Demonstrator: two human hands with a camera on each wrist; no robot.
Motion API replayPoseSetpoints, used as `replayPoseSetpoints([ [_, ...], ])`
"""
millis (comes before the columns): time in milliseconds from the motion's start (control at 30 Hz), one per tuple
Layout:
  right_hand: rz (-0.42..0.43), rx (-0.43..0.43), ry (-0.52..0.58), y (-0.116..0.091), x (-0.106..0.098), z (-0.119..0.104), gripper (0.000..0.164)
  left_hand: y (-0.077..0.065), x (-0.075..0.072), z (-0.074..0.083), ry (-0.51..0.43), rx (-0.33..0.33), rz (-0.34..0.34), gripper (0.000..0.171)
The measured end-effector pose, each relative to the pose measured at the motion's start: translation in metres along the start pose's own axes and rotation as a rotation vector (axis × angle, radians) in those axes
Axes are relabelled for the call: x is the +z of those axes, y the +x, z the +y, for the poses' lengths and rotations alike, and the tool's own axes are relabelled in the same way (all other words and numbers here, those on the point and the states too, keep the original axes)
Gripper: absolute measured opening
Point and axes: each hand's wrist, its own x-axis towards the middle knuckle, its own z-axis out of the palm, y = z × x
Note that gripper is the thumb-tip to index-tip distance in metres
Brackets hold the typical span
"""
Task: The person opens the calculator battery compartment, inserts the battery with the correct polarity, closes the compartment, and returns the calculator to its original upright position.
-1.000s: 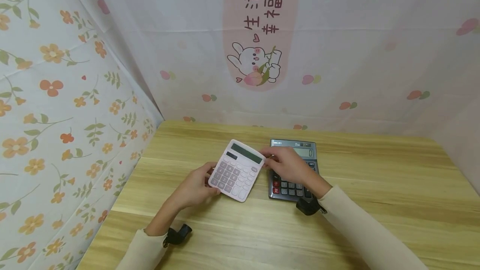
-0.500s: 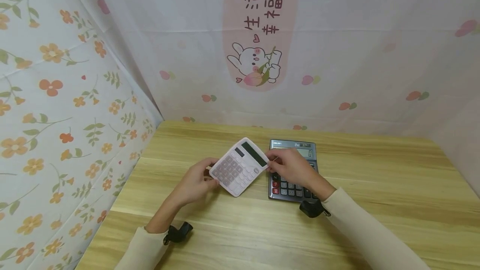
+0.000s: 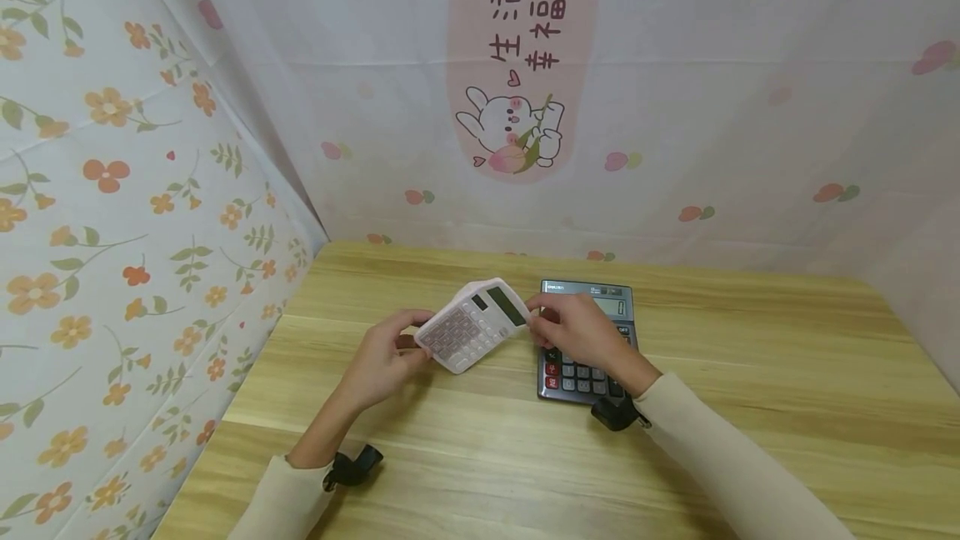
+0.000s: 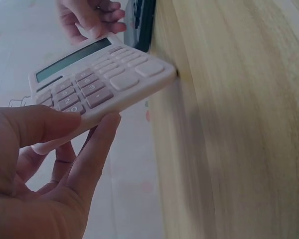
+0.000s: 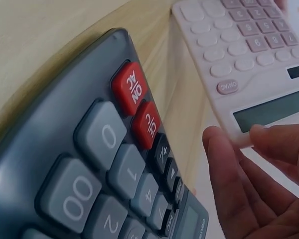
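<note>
A pale pink calculator (image 3: 468,327) is held tilted above the table between both hands, its keys and dark display facing the person. My left hand (image 3: 382,361) pinches its lower left corner, thumb on the keypad side and fingers beneath, as the left wrist view shows. At the display end, my right hand (image 3: 573,327) pinches the corner between thumb and fingers (image 5: 224,164). Under the right hand lies a dark grey calculator (image 5: 65,144) with red and grey keys, partly covered by that hand and wrist in the head view.
The wooden table (image 3: 480,465) runs back to a white curtain (image 3: 360,107) with a rabbit print. A floral curtain (image 3: 150,215) hangs along the left side. Each wrist wears a black camera mount (image 3: 356,467).
The pink calculator has turned clockwise and then tipped, so its face looks foreshortened and part of its far edge shows. Both hands keep their grip, and the grey calculator stays put.
</note>
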Motion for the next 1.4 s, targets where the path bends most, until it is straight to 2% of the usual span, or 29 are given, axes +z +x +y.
replayPoseSetpoints([
  [133,-0.025,0.062,0.114,-0.001,0.000,-0.003,0.018,0.000,0.000,-0.002,0.009,0.064,0.027,0.043],
  [333,-0.056,0.164,0.317,0.000,0.000,-0.005,0.024,-0.001,-0.001,-0.001,0.010,0.082,0.040,0.040],
  [467,-0.081,0.198,0.395,0.001,-0.001,-0.006,0.029,0.000,-0.002,-0.002,0.036,0.130,0.041,0.038],
  [567,-0.095,0.201,0.412,0.001,-0.002,-0.005,0.032,0.000,-0.003,-0.003,0.055,0.154,0.034,0.037],
  [700,-0.103,0.169,0.323,-0.001,-0.002,-0.005,0.033,0.000,-0.004,-0.003,0.079,0.156,0.004,0.039],
  [900,-0.112,0.001,0.067,-0.006,-0.002,-0.011,0.026,-0.003,-0.006,-0.003,0.100,0.184,-0.023,0.040],
  [1000,-0.105,-0.069,-0.011,-0.009,-0.002,-0.014,0.025,-0.003,-0.007,-0.004,0.099,0.180,-0.021,0.039],
  [1267,-0.027,-0.212,-0.189,-0.011,0.003,-0.023,0.024,-0.005,-0.010,-0.010,0.073,0.141,-0.030,0.038],
  [1400,0.016,-0.241,-0.251,-0.011,0.007,-0.022,0.024,-0.006,-0.011,-0.009,0.099,0.106,-0.051,0.036],
])
